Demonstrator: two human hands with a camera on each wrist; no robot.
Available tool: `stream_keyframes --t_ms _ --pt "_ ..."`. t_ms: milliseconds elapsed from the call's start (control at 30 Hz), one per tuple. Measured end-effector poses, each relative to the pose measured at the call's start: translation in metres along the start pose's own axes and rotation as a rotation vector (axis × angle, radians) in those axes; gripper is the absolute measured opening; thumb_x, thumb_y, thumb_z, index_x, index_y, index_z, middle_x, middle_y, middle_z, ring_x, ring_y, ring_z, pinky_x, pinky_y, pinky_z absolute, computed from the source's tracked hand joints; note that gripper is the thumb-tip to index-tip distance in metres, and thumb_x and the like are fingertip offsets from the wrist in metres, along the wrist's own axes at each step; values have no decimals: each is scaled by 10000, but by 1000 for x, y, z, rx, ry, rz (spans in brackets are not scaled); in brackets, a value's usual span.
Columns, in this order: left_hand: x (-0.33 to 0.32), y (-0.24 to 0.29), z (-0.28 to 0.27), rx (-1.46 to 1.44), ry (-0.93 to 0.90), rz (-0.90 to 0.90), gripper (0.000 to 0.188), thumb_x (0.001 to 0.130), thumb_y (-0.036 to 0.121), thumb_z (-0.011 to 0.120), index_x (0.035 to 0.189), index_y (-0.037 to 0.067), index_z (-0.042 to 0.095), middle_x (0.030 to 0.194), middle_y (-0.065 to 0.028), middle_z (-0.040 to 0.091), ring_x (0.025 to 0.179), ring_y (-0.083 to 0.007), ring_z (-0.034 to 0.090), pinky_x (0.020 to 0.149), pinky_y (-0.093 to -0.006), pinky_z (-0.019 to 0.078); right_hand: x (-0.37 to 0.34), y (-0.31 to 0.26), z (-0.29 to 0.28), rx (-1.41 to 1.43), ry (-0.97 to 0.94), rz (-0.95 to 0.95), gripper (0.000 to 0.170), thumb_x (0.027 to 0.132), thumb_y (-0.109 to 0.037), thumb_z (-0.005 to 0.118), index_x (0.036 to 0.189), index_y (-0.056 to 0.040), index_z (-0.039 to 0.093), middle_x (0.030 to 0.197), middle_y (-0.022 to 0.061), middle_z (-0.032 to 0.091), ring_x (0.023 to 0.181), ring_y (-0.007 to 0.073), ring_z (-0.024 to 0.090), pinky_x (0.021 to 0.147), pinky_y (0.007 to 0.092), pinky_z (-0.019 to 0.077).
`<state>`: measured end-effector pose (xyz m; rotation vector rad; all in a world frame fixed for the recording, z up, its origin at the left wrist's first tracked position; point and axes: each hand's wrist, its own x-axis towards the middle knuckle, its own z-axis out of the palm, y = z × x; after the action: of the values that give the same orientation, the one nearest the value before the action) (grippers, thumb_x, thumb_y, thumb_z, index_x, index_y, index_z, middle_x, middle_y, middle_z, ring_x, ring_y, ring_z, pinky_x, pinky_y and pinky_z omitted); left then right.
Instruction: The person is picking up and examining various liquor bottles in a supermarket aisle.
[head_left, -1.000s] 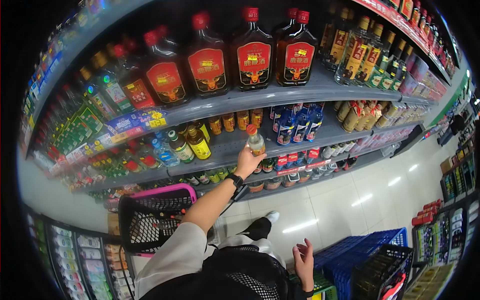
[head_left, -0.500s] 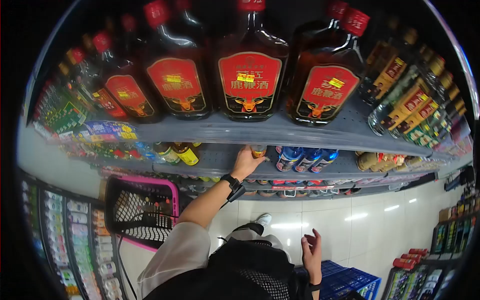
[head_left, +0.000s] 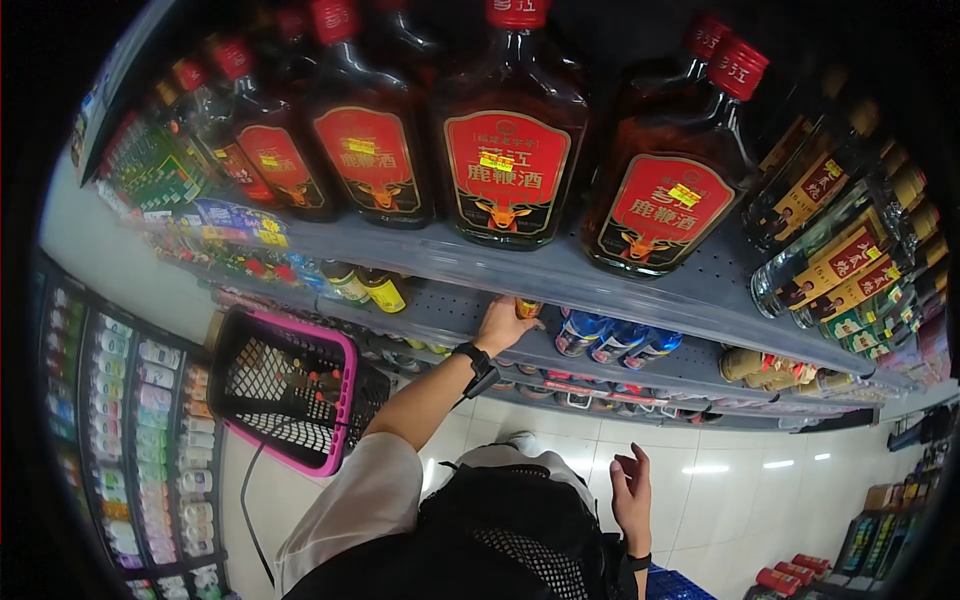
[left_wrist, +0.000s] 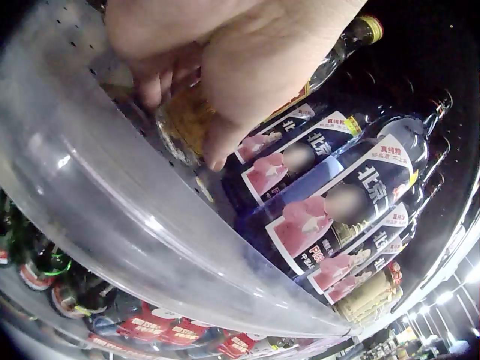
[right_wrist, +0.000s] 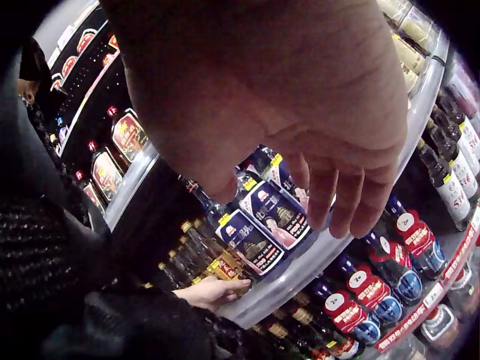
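At left, a basket (head_left: 347,400); farther and right, a yellow bottle (head_left: 385,292) on the lower shelf (head_left: 440,310). The left hand (head_left: 503,328) grips a small bottle (head_left: 528,309) over that shelf, just left of the blue bottles (head_left: 615,340). Nearer, at right, the right hand (head_left: 631,490) hangs relaxed and free, fingers loosely bent.

Amber-yellow on the small bottle (head_left: 529,309) in the left hand (head_left: 503,328). Just right of that hand, deep blue on the row of bottles (head_left: 580,333), with pink figures and white patches on navy labels. Above it, dark brown on 4 large bottles (head_left: 513,180) in front: red caps, red labels, yellow stickers, orange deer heads on black. To its left, bright yellow on 1 label (head_left: 386,292); farther left, pink rim and black lattice on the basket (head_left: 347,395). Blue on the crate (head_left: 676,586) below the right hand (head_left: 630,490).
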<state>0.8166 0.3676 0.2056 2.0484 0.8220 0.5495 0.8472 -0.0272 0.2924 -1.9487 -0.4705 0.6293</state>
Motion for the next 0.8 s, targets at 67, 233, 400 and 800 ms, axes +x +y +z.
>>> stream_keyframes --t_ms 67,233,400,800 --pt "-5 4 -1 -5 -3 -42 563 708 161 839 1173 -11 572 1142 -248 652 1091 -436 600 944 -449 493 -3 -2 -9 -10 -19 -3 542 963 -225 624 1422 -34 409 1121 191 645 1001 243 638 822 351 524" --pt "-8 2 10 -7 82 -59 684 717 156 835 1270 3 462 1107 -281 655 1073 -458 601 914 -468 504 -11 1 -29 -19 -40 -38 539 961 -225 625 1419 -34 414 1135 197 647 1032 244 642 824 348 526" --pt "-15 4 12 18 170 -9 740 700 135 851 1291 16 424 1205 -271 585 1163 -454 538 982 -471 453 -26 2 -52 -30 -41 -39 541 960 -235 629 1414 -33 416 1139 201 647 1027 252 645 833 353 526" --pt "-157 29 6 -54 525 90 358 795 -49 628 1144 -9 557 1003 -161 562 840 -277 603 745 -367 512 -80 54 -94 -43 -80 37 478 950 -204 638 1356 -6 480 1091 170 664 988 228 651 803 327 525"
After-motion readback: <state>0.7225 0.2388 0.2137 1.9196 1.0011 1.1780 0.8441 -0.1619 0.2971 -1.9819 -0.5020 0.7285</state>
